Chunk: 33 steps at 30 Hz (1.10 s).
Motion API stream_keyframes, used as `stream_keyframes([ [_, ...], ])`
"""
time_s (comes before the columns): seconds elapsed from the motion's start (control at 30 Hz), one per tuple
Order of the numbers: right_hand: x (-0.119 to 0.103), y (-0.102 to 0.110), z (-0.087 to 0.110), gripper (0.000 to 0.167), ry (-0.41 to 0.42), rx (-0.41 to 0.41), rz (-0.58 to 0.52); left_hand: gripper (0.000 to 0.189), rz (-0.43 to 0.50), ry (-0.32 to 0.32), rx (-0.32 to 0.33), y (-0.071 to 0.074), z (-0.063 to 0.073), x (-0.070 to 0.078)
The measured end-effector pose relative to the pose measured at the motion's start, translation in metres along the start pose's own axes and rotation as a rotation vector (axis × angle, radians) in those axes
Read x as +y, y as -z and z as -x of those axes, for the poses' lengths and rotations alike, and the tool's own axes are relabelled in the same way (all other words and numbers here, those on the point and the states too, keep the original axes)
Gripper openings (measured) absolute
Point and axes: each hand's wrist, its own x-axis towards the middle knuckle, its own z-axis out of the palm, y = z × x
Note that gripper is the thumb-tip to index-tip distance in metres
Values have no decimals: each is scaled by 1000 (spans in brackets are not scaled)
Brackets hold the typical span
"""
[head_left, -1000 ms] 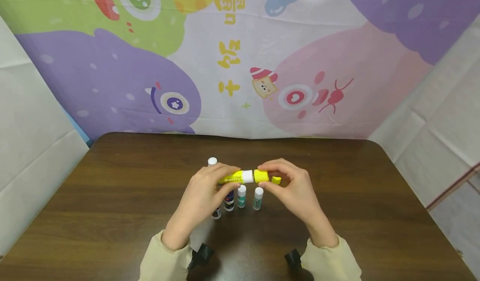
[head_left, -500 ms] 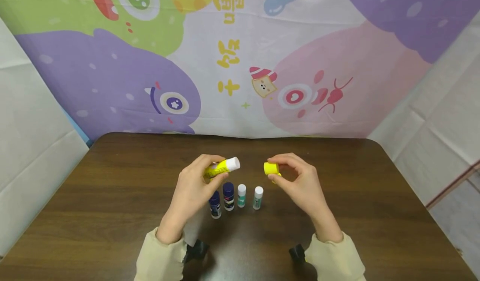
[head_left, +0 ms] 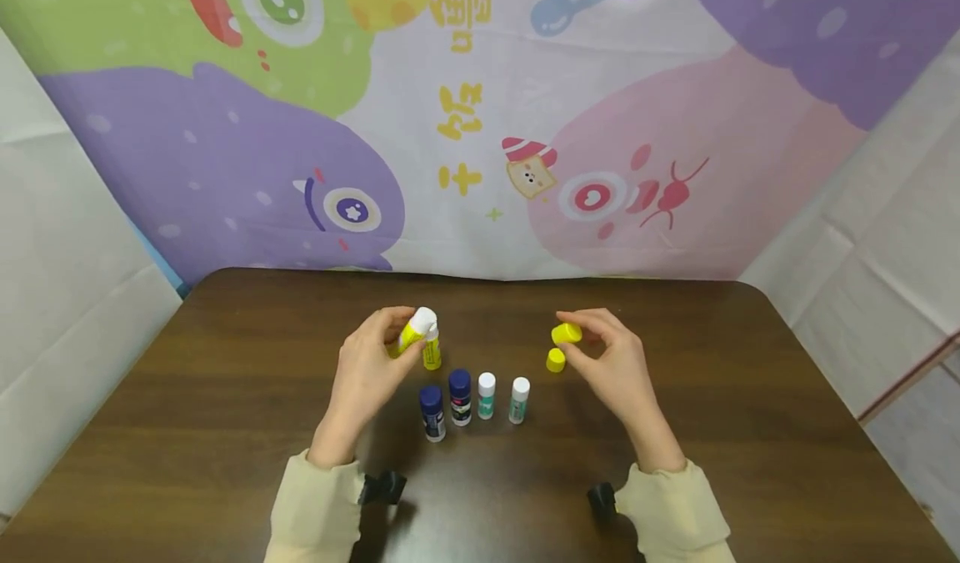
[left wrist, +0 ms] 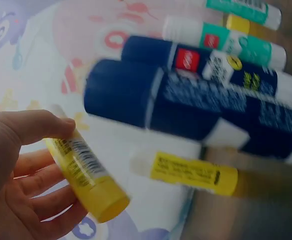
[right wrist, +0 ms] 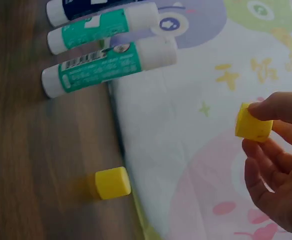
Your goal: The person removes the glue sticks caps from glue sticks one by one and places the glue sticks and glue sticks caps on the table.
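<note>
My left hand (head_left: 366,378) grips a yellow glue stick (left wrist: 89,172) whose cap is off, so its white top points up and to the right in the head view. Just beyond the fingers a second uncapped yellow glue stick (head_left: 432,357) stands upright on the table. A yellow cap (right wrist: 254,123) is pinched between the thumb and fingers of my right hand (head_left: 613,364), held above the tabletop. Close below it, another yellow cap (head_left: 556,361) sits on the table.
Between the hands, two navy glue sticks (head_left: 432,414) and two smaller green-and-white glue sticks (head_left: 519,401) stand capped in a row on the brown wooden table (head_left: 750,429). A printed cartoon cloth (head_left: 465,229) hangs behind the table's far edge.
The yellow cap came away from the glue stick's white end. My hands have moved apart, left hand leftward with the stick, right hand rightward with the cap; the standing sticks are uncovered.
</note>
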Motion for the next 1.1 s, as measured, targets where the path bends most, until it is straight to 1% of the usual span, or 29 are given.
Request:
stream_keyframes([
  [0.07,4,-1,0,35,-35,-21,23,33,-32,-4,-1,-2,0,-7],
  [0.13,7,-1,0,36,-83,-41,53,31,-58,4,-3,-4,0,-12],
  [0.27,11,0,-1,40,-190,-74,96,28,-64,51,-15,-7,-1,-19],
  [0.37,17,0,-1,37,-238,-92,147,29,-70,83,-19,-8,-1,-22],
  [0.47,22,-1,0,31,-259,-120,209,29,-96,108,-21,-9,-1,-25],
  [0.57,27,-4,2,29,-284,-161,253,30,-123,139,-28,-9,0,-28],
  [0.63,29,-7,3,30,-303,-182,268,32,-138,165,-36,-9,1,-29],
  [0.8,32,-13,5,32,-333,-188,277,31,-158,215,-62,-10,3,-32],
  [0.9,35,-15,6,30,-345,-197,284,30,-166,228,-81,-11,3,-34],
  [1.1,43,-17,5,29,-359,-208,306,30,-169,234,-131,-13,2,-35],
])
